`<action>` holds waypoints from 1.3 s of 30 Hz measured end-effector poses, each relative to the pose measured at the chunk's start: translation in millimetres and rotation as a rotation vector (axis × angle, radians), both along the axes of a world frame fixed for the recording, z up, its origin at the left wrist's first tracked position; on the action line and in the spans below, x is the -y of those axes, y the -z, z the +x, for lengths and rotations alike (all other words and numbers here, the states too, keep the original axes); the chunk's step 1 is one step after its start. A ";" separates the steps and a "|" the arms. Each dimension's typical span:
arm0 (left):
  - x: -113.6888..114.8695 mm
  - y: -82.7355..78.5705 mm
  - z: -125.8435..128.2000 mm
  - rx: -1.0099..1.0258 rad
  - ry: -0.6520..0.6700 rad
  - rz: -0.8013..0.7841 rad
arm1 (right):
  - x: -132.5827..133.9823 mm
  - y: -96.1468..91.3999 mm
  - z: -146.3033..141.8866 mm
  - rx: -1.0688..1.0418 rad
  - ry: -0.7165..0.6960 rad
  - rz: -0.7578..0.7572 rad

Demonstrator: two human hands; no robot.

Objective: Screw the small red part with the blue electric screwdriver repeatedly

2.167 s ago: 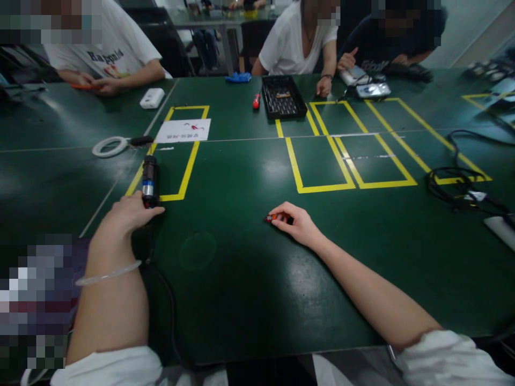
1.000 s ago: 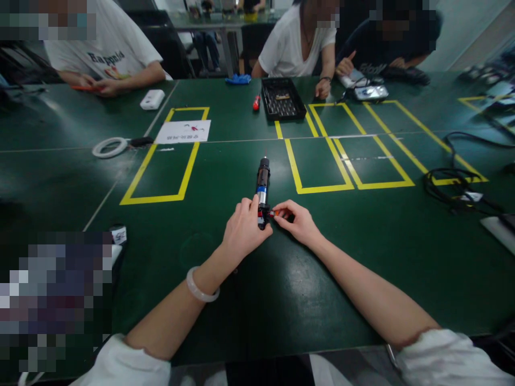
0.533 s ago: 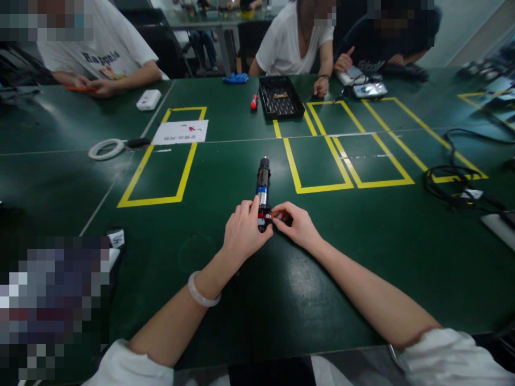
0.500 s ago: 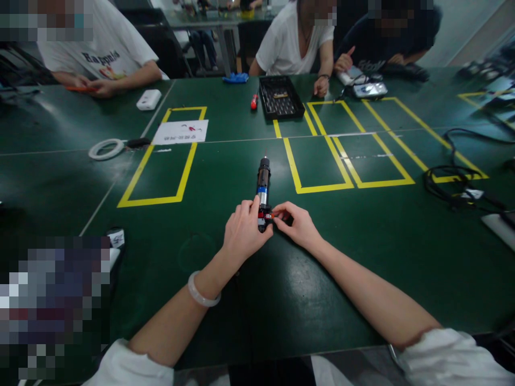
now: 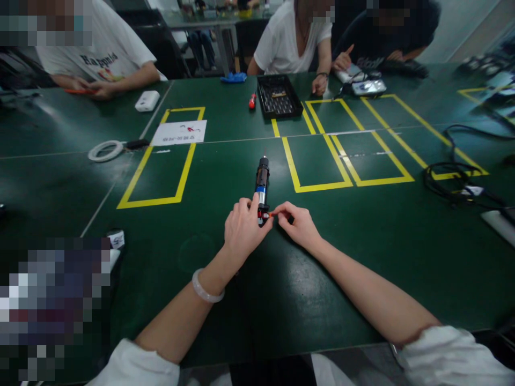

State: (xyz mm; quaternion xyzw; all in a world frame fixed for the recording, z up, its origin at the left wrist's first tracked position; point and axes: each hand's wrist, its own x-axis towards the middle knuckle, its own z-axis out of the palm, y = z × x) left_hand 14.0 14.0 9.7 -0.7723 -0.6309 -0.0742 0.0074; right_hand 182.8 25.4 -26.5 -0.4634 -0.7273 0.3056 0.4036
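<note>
There are two bare hands at work on one green worktop. The left hand is wrapped around the bottom part of one black tool with a blue and silver band, and the tool points away from the person. The right hand has its thumb and finger pinched together on the end of one small red and orange piece, at the right side of the tool, low down. One pale bracelet is on the left wrist. Farther back are one black tray, one small red tool just beside it, and one blue thing. On the left are one white box, one white ring and one sheet of paper lying across one yellow tape box. Three people sit across the worktop, with their heads cut off or blocked out. Black cables lie in a tangle on the right, too mixed up to count. The small parts in the tray are too tiny to count. The left hand hides the tool's bottom end, and the right fingertips hide some of the small piece. Big squares cover the thing in the bottom left corner.
</note>
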 end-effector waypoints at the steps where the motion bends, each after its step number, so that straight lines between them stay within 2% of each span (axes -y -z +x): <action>1: -0.1 -0.1 -0.3 -0.008 0.002 0.004 | -0.1 0.2 0.0 -0.005 -0.007 -0.003; 8: -1.5 -2.0 -13.7 -0.052 0.007 -0.007 | -1.1 -1.5 0.5 -0.021 -0.080 -0.038; 13: -2.6 -4.9 -37.9 -0.121 -0.024 -0.015 | -2.5 -2.7 1.8 -0.029 -0.092 -0.056; 24: -12.8 -11.0 -146.0 -0.205 -0.346 -0.096 | -3.7 -1.9 1.7 -0.086 -0.097 -0.122; 27: -15.1 -12.8 -174.2 -0.224 -0.401 -0.135 | -4.9 1.2 2.2 -0.120 -0.095 -0.142; 30: -15.7 -13.7 -194.7 -0.291 -0.433 -0.104 | -6.2 5.2 2.6 -0.167 -0.095 -0.170; 35: -13.0 -18.4 -207.3 -0.339 -0.538 -0.136 | -7.0 7.8 2.9 -0.247 -0.091 -0.239; 39: -7.8 -19.3 -206.2 -0.321 -0.537 0.005 | -6.2 5.9 2.6 -0.258 -0.094 -0.279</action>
